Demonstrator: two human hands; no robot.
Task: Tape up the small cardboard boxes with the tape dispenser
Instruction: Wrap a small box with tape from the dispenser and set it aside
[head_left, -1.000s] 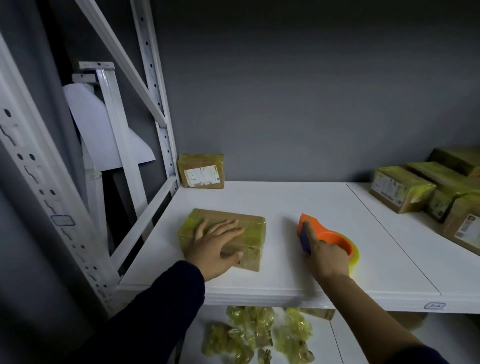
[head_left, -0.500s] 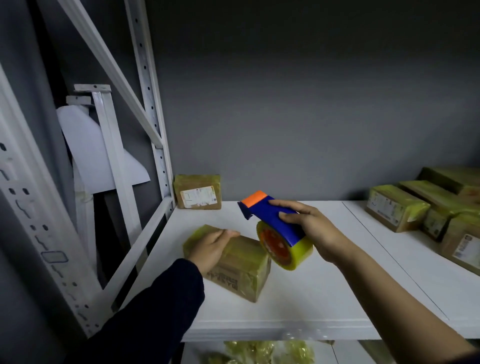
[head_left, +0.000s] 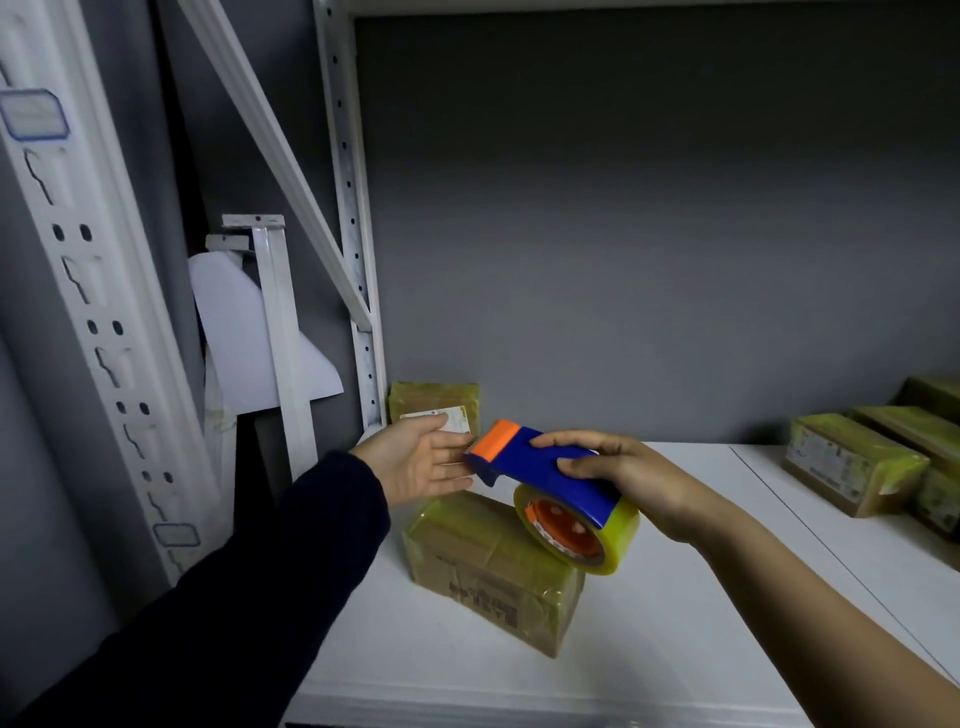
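Left hand (head_left: 421, 462), off the cardboard box (head_left: 488, 566) it gripped earlier, now opens flat at the orange nose of the tape dispenser (head_left: 550, 478), which right hand (head_left: 634, 478) grips just above that box; labelled box (head_left: 434, 408) behind, taped boxes (head_left: 852, 462) well right.

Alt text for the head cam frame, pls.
The right hand grips a blue-and-orange tape dispenser over a small cardboard box on a white shelf; the open left hand is beside its orange tip. More wrapped boxes sit at the right.
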